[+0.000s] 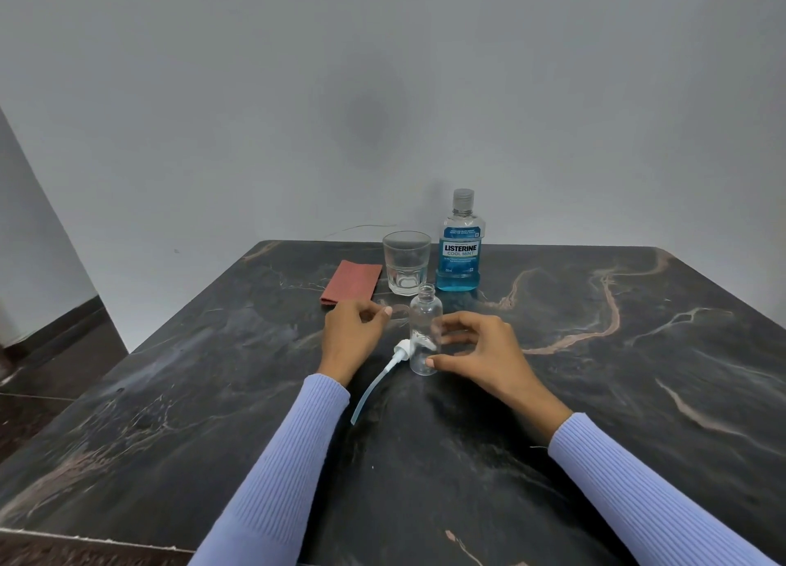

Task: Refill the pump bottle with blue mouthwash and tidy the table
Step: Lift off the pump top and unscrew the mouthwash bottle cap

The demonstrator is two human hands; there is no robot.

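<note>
A small clear pump bottle (425,323) stands upright on the dark table with its neck uncovered and nothing inside. Its white pump head (402,349) lies on the table just left of it, the long tube pointing toward me. My right hand (472,348) curls around the bottle's right side, thumb tip at its base, fingers apart. My left hand (353,335) hovers left of the bottle, fingers loosely bent, holding nothing. Farther back stands the blue mouthwash bottle (460,246), capped, about a third full.
An empty drinking glass (406,263) stands left of the mouthwash. A folded reddish cloth (352,282) lies left of the glass. The marble table (595,395) ends at a grey wall behind; its left edge drops to the floor.
</note>
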